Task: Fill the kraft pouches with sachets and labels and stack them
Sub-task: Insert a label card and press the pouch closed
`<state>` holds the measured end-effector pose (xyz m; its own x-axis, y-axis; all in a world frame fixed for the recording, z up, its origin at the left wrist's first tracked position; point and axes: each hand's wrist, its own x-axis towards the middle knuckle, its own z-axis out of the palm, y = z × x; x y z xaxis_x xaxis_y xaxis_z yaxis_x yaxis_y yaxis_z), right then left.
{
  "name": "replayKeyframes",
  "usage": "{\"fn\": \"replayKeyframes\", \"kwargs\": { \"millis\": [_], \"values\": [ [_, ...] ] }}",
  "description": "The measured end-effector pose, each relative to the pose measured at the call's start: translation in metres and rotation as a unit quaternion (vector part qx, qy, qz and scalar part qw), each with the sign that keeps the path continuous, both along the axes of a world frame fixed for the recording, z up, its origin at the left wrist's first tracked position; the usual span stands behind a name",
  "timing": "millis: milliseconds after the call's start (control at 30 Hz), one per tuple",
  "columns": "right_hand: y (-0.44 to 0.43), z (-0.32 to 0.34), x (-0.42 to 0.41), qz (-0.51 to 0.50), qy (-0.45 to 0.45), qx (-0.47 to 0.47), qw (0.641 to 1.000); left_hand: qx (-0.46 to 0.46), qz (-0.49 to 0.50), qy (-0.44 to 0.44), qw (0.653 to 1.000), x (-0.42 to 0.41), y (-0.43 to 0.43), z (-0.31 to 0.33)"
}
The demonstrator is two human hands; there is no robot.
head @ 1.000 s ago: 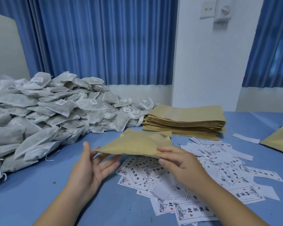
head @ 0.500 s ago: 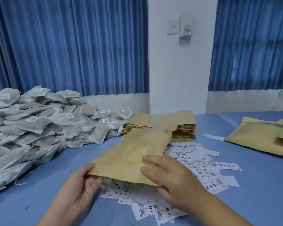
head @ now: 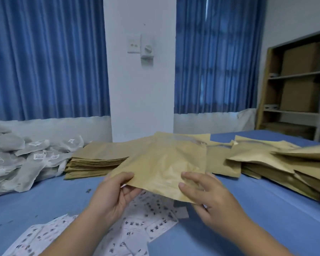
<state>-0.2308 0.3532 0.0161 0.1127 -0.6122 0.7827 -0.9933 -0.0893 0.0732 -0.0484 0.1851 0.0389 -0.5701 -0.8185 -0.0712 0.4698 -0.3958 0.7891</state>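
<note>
Covering the whole foreground, a blue surface [head: 266, 215] reaches back to a white pillar [head: 140, 93] with a dial switch [head: 146, 49], and blue curtains [head: 44, 61] hang on both sides of it. On the right stands a shelf [head: 292, 76] with cardboard boxes. A heap of white sachets [head: 17, 159] lies at the left edge, with a neat stack of empty pouches [head: 94, 163] beside it. A looser pile of pouches [head: 284, 169] lies at the right, and printed labels [head: 148, 226] are scattered close to the person.

Compared with half a second ago, the view has turned to the right, so the shelf is now visible and the sachets have slid toward the edge. The kraft pouch [head: 164, 163] is now held higher and farther out, in front of the gap between the two piles and no longer low over the labels.

Its long axis runs away from the person, slightly rightward, with the far end raised and the near edge lower. The left hand [head: 115, 198] pinches the near left corner, thumb on top. The right hand [head: 209, 198] lies over the near right corner with loosely bent fingers; whether it grips cannot be told.
</note>
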Motion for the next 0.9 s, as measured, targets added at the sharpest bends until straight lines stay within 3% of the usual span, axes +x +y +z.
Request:
{"fn": "replayKeyframes", "kwargs": {
  "millis": [300,400,500,567,633,700,900],
  "values": [
    [0.085,0.03,-0.102,-0.123,-0.041,-0.056,0.99,-0.056,-0.142,0.061,0.986,-0.161,0.048,0.046],
    [0.107,0.049,-0.141,-0.19,-0.093,-0.07,0.975,-0.056,-0.188,0.089,0.976,-0.216,0.073,0.073],
    [0.119,0.067,-0.188,-0.269,-0.208,-0.052,0.939,-0.061,-0.218,0.041,0.973,-0.255,0.097,0.081],
    [0.125,0.071,-0.221,-0.337,-0.293,0.021,0.895,-0.067,-0.246,-0.002,0.967,-0.265,0.111,0.074],
    [0.131,0.065,-0.246,-0.392,-0.337,0.083,0.852,-0.07,-0.27,-0.032,0.96,-0.265,0.118,0.059],
    [0.135,0.056,-0.259,-0.419,-0.357,0.07,0.832,-0.07,-0.275,-0.058,0.957,-0.26,0.116,0.042],
    [0.107,0.032,-0.251,-0.398,-0.302,0.081,0.862,-0.056,-0.24,-0.103,0.964,-0.235,0.09,0.016]
  ]
}}
